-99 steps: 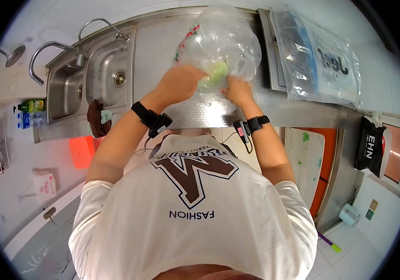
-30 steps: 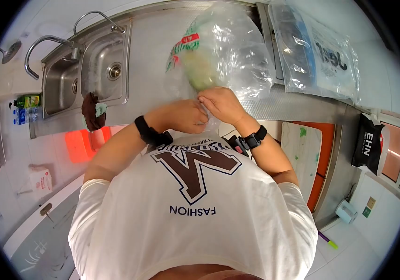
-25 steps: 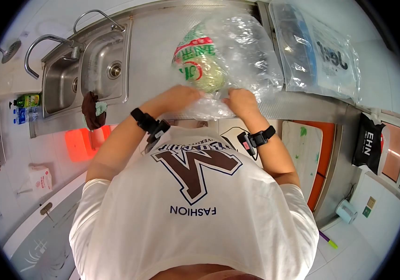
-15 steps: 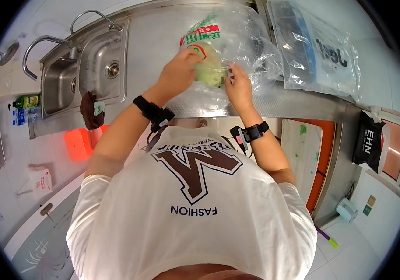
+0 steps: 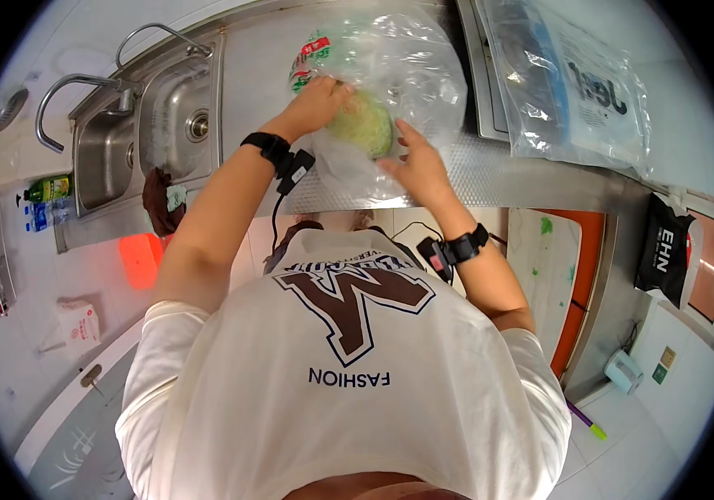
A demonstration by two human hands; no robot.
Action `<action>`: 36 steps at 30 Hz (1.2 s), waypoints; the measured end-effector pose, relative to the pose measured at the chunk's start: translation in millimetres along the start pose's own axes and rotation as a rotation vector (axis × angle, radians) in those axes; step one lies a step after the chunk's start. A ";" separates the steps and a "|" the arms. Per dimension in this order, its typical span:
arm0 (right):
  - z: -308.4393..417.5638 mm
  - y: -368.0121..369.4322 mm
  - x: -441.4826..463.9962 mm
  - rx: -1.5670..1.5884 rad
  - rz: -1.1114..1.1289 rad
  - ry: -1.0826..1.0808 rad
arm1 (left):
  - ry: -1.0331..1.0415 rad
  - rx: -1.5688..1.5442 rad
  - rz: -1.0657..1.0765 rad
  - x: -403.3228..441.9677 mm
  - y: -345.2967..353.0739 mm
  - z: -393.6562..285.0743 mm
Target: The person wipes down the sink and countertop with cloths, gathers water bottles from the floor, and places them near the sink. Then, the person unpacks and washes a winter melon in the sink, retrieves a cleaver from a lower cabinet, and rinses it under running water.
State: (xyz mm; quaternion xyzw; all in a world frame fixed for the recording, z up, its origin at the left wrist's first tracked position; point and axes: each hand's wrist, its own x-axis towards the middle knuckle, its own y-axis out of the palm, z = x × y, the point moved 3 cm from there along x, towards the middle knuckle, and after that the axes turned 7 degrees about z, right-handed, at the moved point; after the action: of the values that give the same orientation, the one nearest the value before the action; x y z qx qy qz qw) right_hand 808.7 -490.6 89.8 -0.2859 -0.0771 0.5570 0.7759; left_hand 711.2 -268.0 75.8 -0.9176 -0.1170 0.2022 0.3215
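1 green vegetable [image 5: 365,127] in clear plastic [image 5: 428,71]: left fingers [image 5: 339,94] curl against it, grip unclear; right fingers [image 5: 410,136] spread, empty.

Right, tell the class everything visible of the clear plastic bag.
The clear plastic bag looks thin, glossy and crumpled, with red and green print on its left side. It lies on the metal counter, a pale green item at its middle, possibly inside. The left hand and right hand overlap it; contact is unclear.

one head-worn fisheye view looks forward and down, close over the shirt [image 5: 340,425], onto the counter [image 5: 257,75].
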 end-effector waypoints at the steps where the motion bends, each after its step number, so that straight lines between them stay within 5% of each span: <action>1: -1.3 4.4 -7.4 0.001 0.000 0.004 | -0.111 -0.100 0.040 6.9 -1.9 5.7; 3: -0.9 12.5 -17.2 -0.435 0.037 -0.063 | 0.031 0.064 0.000 24.6 0.7 39.3; 5: -27.7 14.7 -11.0 -0.452 0.070 -0.021 | 0.177 0.223 -0.039 29.9 3.9 55.6; 7: -56.7 4.5 2.5 -0.494 0.087 0.089 | -0.207 -0.424 -0.062 32.5 5.2 70.5; 11: -72.4 -21.8 14.8 -0.450 0.166 -0.046 | -0.212 -0.332 -0.077 10.6 1.2 52.8; 13: -31.4 -39.5 3.0 -0.388 0.286 0.128 | -0.145 -0.145 0.018 4.2 -1.0 55.5; 15: -2.9 -48.3 -10.4 -0.257 0.119 -0.149 | -0.095 0.043 -0.116 -20.8 -9.7 18.5; 19: 11.5 -31.6 -11.1 -0.042 0.061 -0.228 | -0.029 0.398 -0.294 -53.6 -19.0 -45.3; 21: -11.1 -11.1 2.7 0.310 -0.033 0.000 | 0.048 0.489 -0.370 -64.4 -9.4 -60.2; 23: -16.3 -2.9 15.8 0.324 0.010 0.076 | 0.124 0.580 -0.438 -65.4 2.8 -63.0; 26: -36.1 12.4 32.0 0.626 -0.010 0.191 | -0.100 0.175 -0.329 -63.0 32.9 -29.8; 28: -36.7 14.7 38.5 0.909 0.045 0.380 | -0.366 -0.411 -0.251 -58.4 40.6 -8.3; 29: -36.9 15.6 42.6 0.909 0.046 0.379 | -0.366 -0.411 -0.252 -55.5 41.7 -2.9; 31: -32.9 20.6 48.1 1.121 0.094 0.349 | -0.448 -0.933 -0.068 -54.5 42.5 -12.7; 36: -24.0 21.8 44.5 1.168 0.026 0.426 | -0.346 -1.059 -0.068 -46.0 40.8 -29.1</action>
State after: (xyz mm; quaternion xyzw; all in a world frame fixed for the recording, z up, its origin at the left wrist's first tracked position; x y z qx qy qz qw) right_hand 817.7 -454.0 49.7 0.0799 0.4006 0.4474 0.7956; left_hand 686.6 -330.9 84.1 -0.9030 -0.2833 0.2530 -0.2009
